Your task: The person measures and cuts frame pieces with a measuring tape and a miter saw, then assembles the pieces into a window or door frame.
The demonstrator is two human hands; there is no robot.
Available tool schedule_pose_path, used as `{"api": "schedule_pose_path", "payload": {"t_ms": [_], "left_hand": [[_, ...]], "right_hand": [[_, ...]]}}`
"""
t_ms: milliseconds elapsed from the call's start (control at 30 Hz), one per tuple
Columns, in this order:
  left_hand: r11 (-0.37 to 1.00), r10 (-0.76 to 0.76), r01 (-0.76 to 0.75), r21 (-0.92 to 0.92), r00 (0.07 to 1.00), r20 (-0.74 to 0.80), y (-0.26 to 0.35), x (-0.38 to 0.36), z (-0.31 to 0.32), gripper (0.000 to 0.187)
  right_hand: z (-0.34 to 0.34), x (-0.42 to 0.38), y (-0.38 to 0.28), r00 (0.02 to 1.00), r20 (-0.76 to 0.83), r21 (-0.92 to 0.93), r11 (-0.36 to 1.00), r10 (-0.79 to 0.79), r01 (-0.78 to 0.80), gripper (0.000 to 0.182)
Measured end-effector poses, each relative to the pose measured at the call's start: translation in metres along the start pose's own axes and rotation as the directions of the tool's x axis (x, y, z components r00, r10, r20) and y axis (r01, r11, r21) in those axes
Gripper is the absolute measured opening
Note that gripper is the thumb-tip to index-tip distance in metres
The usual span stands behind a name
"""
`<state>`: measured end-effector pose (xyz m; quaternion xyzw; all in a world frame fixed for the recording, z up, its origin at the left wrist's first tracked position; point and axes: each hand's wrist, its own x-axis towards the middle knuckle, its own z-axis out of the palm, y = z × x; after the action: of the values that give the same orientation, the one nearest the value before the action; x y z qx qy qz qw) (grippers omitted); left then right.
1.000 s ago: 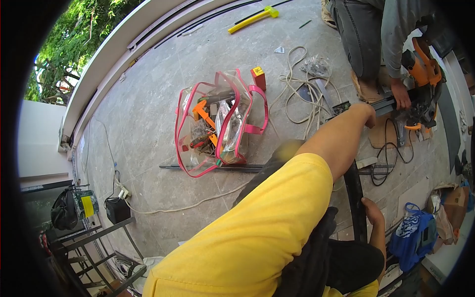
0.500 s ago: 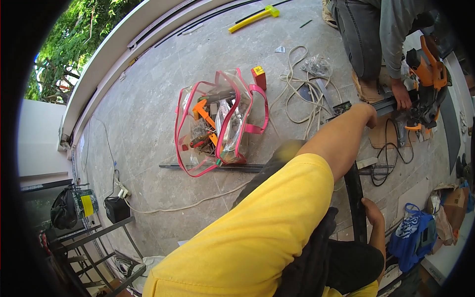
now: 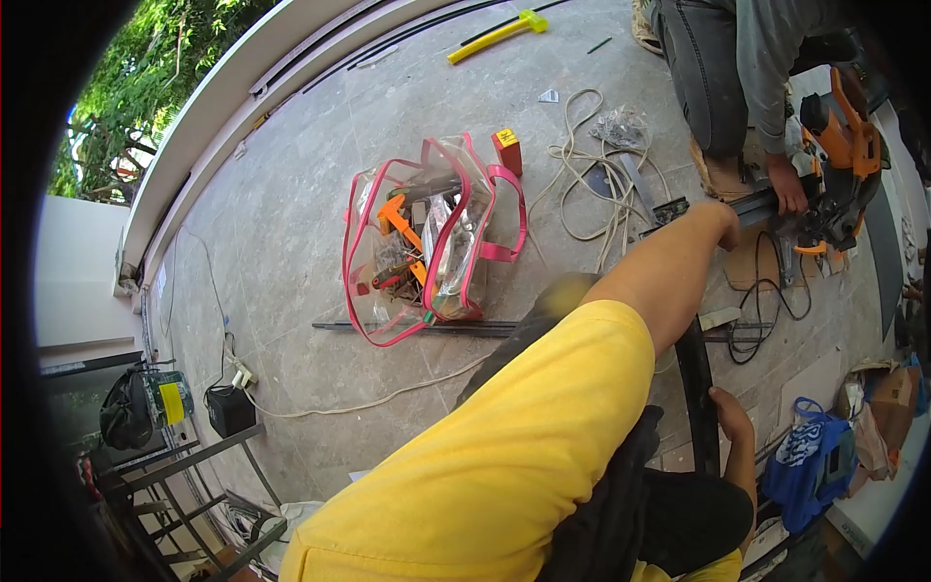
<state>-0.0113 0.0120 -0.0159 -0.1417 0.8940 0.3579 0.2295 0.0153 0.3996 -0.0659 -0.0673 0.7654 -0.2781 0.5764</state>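
My left arm, in a yellow sleeve, reaches across to the upper right. At its end my left hand [image 3: 720, 223] is curled downward beside a dark metal profile [image 3: 754, 204]; its fingers are mostly hidden, so what it grips does not show. My right hand [image 3: 734, 415], lower right, is closed against the side of a long black bar [image 3: 694, 388]. My forearm covers the bar's upper part. A co-worker's hand [image 3: 787, 186] rests on the profile next to an orange and black power saw [image 3: 846, 145].
A clear bag with pink trim [image 3: 465, 228] holds tools, including an orange one. Looped white cord [image 3: 572, 228] lies beside it, black cable [image 3: 761, 335] near the saw. A yellow hammer-shaped tool [image 3: 497, 39] lies farther off. A metal frame [image 3: 204, 495] stands lower left, a blue bag [image 3: 805, 456] right.
The co-worker's arm and the saw's upper part have shifted slightly. My two hands and the black bar look almost unchanged.
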Motion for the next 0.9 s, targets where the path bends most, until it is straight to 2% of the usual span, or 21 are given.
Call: {"api": "schedule_pose_path", "payload": {"t_ms": [333,433,533,600,900], "left_hand": [[1.0,-0.005,0.005,0.006,1.0,0.028,0.0,-0.005,-0.003,0.039],[1.0,-0.018,0.018,0.015,0.999,0.028,-0.001,0.001,0.0,0.038],[1.0,-0.005,0.005,0.027,1.0,0.016,-0.002,0.003,0.001,0.039],[1.0,-0.004,0.003,0.019,1.0,0.012,-0.001,0.001,0.001,0.039],[1.0,-0.001,0.001,0.004,1.0,0.011,0.0,-0.009,-0.003,0.04]], "right_hand": [[-0.003,0.008,0.012,0.998,-0.021,0.005,0.999,-0.054,0.054,0.043],[-0.001,0.004,0.005,1.0,-0.01,0.045,0.999,-0.022,0.022,0.039],[0.0,0.001,0.002,1.0,-0.025,-0.002,1.0,0.004,-0.004,0.038],[0.0,0.004,0.005,0.999,0.024,0.111,0.993,-0.035,0.032,0.038],[-0.001,0.007,0.01,1.0,-0.022,0.056,0.998,-0.021,0.022,0.037]]}}
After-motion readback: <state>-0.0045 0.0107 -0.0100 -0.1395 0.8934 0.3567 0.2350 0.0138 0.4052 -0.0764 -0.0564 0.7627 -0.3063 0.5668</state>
